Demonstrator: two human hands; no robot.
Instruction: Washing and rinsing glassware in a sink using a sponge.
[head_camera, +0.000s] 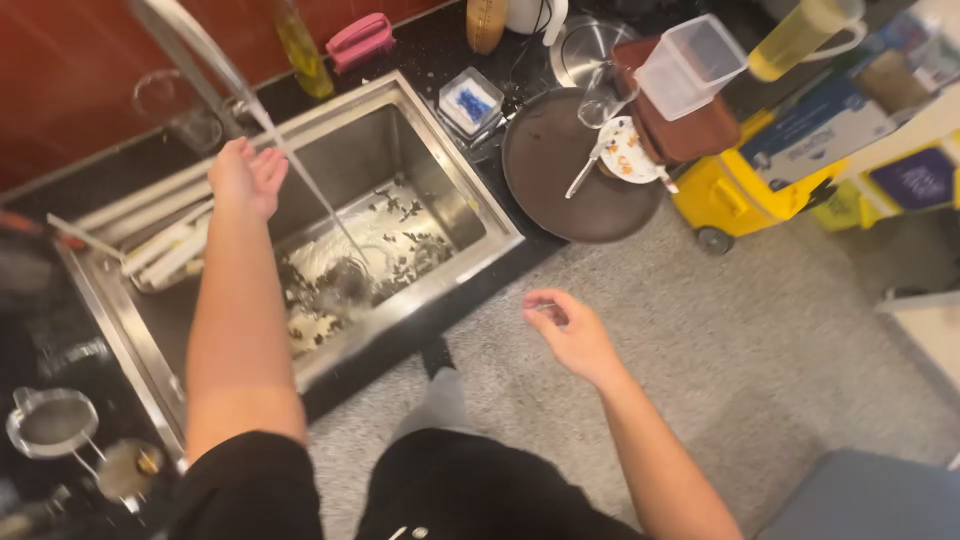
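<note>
water (315, 190) runs in a thin slanting stream from the tall steel tap (185, 40) at eleven o'clock of the view, falling into the rectangular stainless steel sink (455, 205) set in the black counter. left hand (247, 178) is stretched out over the sink's far left edge, palm down, fingers straight and close together, holding nothing; its fingertips sit just beside the stream, and whether they touch it cannot be told. the stream lands near the drain, where the basin floor is strewn with dark leafy scraps (400, 245) in shallow foamy water.

right hand (565, 330) hangs at four o'clock from the sink, out over the grey speckled floor (760, 340), well apart from the counter, its fingers loosely curled inward and empty.

at nine o'clock of the basin, pale flat utensils (165, 250) lie on the sink's ledge. at two o'clock from the basin stands a small clear box with blue contents (470, 100), and just beyond it a large round dark pan (560, 190) carrying a small patterned plate (628, 150) and a metal spoon (583, 175). a clear plastic container (690, 65) rests tilted on a brown block above the pan. at seven o'clock of the view, a small metal strainer (52, 422) sits on the dark counter. a yellow wheeled bin (740, 190) stands on the floor at three o'clock from the pan.
</note>
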